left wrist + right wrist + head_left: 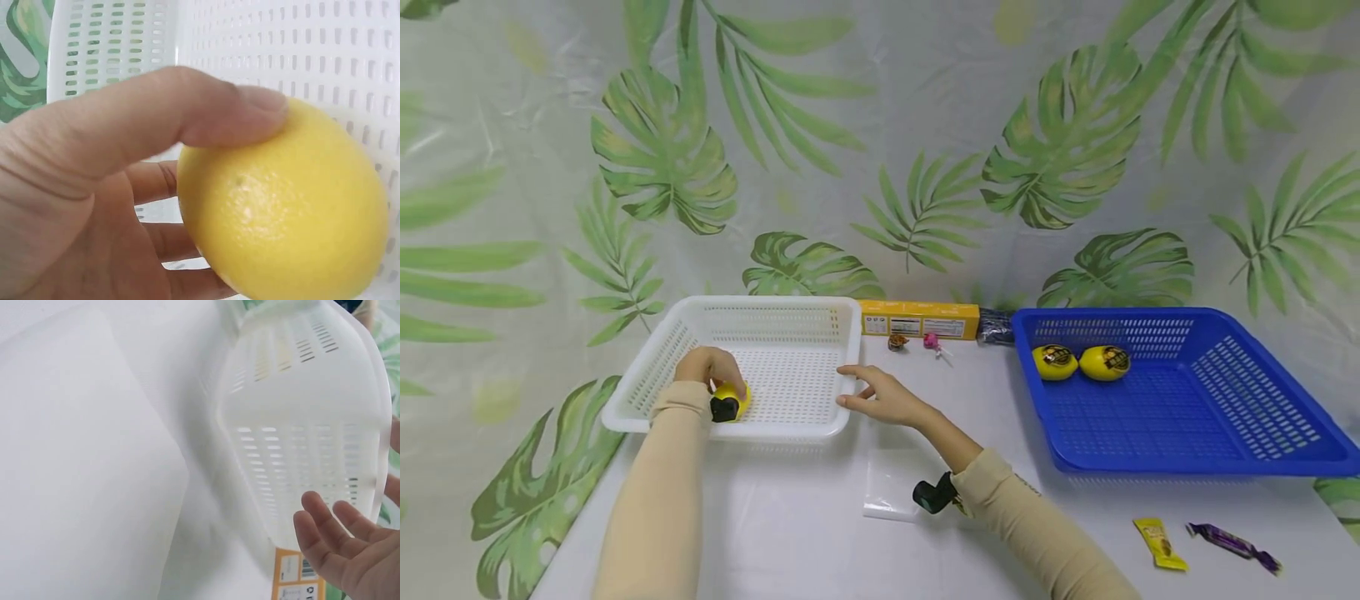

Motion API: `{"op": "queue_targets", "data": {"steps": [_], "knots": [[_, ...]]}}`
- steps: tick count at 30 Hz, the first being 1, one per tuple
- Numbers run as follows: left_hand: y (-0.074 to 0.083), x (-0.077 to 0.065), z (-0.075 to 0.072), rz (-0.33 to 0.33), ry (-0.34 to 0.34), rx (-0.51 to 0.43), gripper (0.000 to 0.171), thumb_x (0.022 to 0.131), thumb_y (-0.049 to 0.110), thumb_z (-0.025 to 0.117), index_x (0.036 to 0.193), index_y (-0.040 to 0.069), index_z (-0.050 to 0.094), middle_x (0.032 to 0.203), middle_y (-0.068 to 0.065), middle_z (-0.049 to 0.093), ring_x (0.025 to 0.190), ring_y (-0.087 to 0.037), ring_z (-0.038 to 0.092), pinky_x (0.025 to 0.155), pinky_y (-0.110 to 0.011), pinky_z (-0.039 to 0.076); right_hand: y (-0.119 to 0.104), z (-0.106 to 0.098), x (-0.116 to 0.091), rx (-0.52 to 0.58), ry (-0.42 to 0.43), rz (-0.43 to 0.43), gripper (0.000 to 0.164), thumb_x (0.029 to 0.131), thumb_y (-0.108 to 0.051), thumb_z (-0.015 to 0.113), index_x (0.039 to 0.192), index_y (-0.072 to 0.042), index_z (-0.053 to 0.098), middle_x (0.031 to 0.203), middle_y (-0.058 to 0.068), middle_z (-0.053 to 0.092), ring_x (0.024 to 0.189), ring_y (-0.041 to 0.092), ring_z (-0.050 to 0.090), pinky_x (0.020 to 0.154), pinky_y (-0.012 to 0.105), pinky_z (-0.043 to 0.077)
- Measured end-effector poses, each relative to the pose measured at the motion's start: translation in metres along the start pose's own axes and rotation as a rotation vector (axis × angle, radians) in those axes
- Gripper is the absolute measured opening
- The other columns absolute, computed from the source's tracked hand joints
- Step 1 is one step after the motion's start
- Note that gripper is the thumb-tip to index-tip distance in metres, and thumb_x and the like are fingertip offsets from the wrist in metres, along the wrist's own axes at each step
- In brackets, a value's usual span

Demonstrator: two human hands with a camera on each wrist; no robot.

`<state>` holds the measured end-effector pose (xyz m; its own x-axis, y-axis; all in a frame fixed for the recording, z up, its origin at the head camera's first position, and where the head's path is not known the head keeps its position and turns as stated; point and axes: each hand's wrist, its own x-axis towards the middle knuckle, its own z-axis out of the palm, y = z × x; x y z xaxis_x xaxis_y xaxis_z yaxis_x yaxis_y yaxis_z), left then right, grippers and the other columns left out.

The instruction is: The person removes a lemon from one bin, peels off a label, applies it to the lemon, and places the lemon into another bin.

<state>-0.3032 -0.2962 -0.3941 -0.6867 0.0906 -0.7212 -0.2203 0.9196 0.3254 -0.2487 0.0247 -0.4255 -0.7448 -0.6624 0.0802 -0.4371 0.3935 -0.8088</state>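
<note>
Inside the white basket (797, 431), near its front left corner, my left hand (709, 367) grips a yellow lemon (294, 206). The thumb lies across the top of the fruit and the fingers wrap its far side, partly hidden behind it. At the basket's right end is my right hand (883, 396), its fingers loose and spread at the rim. In the right wrist view, two fingertips (306, 519) show outside the perforated wall, while other fingers reach past the rim.
A blue basket (1150, 417) at right contains two lemons (1105, 363) with dark print. Behind are a yellow box (917, 320), a dark bundle (996, 327) and two small candies (931, 341). Wrapped sweets (1161, 543) lie front right. A flat white packet (891, 483) lies below my right wrist.
</note>
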Motion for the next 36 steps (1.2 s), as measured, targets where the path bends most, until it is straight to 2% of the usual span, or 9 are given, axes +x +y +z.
{"op": "queue_targets", "data": {"steps": [2,5,9,13,18,24,31,33,36], "knots": [[0.003,-0.003,-0.002,0.045,0.017,-0.001,0.046,0.077,0.019,0.068,0.112,-0.009,0.055,0.111,-0.022,0.058,0.101,-0.031,0.056,0.085,-0.04,0.051,0.0,0.0,0.0,0.004,0.002,0.001,0.054,0.093,-0.026,0.057,0.14,-0.005,0.042,0.139,0.024,0.041,0.1,0.036,0.062,0.078,0.035,0.053],[0.01,-0.01,-0.005,0.085,0.067,-0.083,0.045,0.078,0.017,0.067,0.113,-0.006,0.052,0.101,-0.017,0.056,0.089,-0.028,0.056,0.079,-0.042,0.051,0.001,0.001,-0.001,0.005,0.012,0.002,0.054,0.093,-0.026,0.058,0.14,-0.005,0.042,0.139,0.023,0.041,0.099,0.035,0.062,0.079,0.036,0.052],[0.024,-0.025,-0.004,0.17,0.148,-0.187,0.048,0.08,0.018,0.066,0.12,-0.002,0.047,0.104,-0.018,0.051,0.088,-0.028,0.054,0.073,-0.044,0.051,0.002,0.003,-0.003,-0.015,0.039,-0.009,0.053,0.094,-0.026,0.057,0.14,-0.004,0.043,0.135,0.024,0.045,0.095,0.034,0.062,0.078,0.037,0.052],[0.047,-0.039,0.002,0.304,0.192,-0.166,0.054,0.079,0.016,0.067,0.125,-0.003,0.046,0.111,-0.022,0.049,0.093,-0.031,0.055,0.07,-0.046,0.054,0.003,0.007,-0.007,-0.035,0.061,-0.016,0.05,0.096,-0.026,0.054,0.141,-0.008,0.042,0.129,0.023,0.05,0.096,0.033,0.062,0.079,0.038,0.052],[0.078,-0.053,0.017,0.475,0.271,-0.108,0.054,0.076,0.016,0.068,0.124,-0.003,0.05,0.111,-0.025,0.055,0.087,-0.03,0.058,0.068,-0.037,0.052,0.005,0.006,-0.021,-0.001,0.083,0.012,0.052,0.096,-0.026,0.054,0.142,-0.009,0.04,0.128,0.021,0.053,0.1,0.033,0.061,0.083,0.039,0.052],[0.112,-0.05,0.05,0.715,0.452,-0.169,0.057,0.072,0.016,0.07,0.122,-0.003,0.05,0.113,-0.024,0.057,0.093,-0.031,0.057,0.075,-0.036,0.049,0.011,0.0,-0.053,0.018,0.128,0.024,0.05,0.094,-0.025,0.057,0.138,-0.005,0.044,0.126,0.022,0.055,0.098,0.031,0.062,0.079,0.038,0.053],[0.159,-0.037,0.107,0.878,0.583,-0.4,0.056,0.07,0.011,0.072,0.12,0.001,0.048,0.117,-0.02,0.058,0.093,-0.029,0.058,0.075,-0.035,0.051,0.033,-0.006,-0.104,-0.041,0.211,0.073,0.048,0.091,-0.022,0.061,0.133,-0.003,0.049,0.118,0.021,0.059,0.094,0.028,0.063,0.074,0.035,0.053],[0.174,-0.032,0.122,0.92,0.602,-0.426,0.057,0.07,0.01,0.073,0.12,0.0,0.049,0.117,-0.018,0.058,0.093,-0.027,0.058,0.076,-0.034,0.051,0.039,-0.008,-0.117,-0.058,0.235,0.097,0.048,0.09,-0.021,0.063,0.132,-0.001,0.05,0.116,0.02,0.06,0.095,0.029,0.062,0.075,0.038,0.052],[0.192,-0.023,0.142,0.933,0.63,-0.402,0.057,0.069,0.01,0.074,0.12,0.0,0.051,0.116,-0.015,0.06,0.095,-0.025,0.056,0.081,-0.034,0.048,0.047,-0.012,-0.135,-0.084,0.26,0.125,0.049,0.088,-0.02,0.066,0.13,0.001,0.05,0.114,0.02,0.061,0.096,0.032,0.061,0.077,0.043,0.051]]}}
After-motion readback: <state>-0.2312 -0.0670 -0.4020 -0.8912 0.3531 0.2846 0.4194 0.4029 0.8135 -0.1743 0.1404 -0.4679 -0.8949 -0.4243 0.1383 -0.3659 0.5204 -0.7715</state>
